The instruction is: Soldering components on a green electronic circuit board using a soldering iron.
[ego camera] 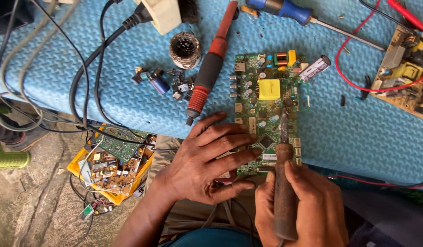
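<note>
Green circuit board [266,110] with yellow block, blue ripple-patterned mat [357,119]

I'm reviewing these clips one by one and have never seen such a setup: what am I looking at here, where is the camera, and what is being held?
There is one picture, taken by a camera worn on a person's head, looking down at their own two bare hands. No machine is involved. The left hand lies spread on the near edge of a green circuit board, which rests on a blue textured mat. The right hand grips a soldering iron, its tip on the board. Also on the mat: a red and black desoldering pump, a blue-handled screwdriver, a tin of metal wool, some loose small parts and a second board at the right edge. Lower left, a yellow tray holds more boards.
</note>
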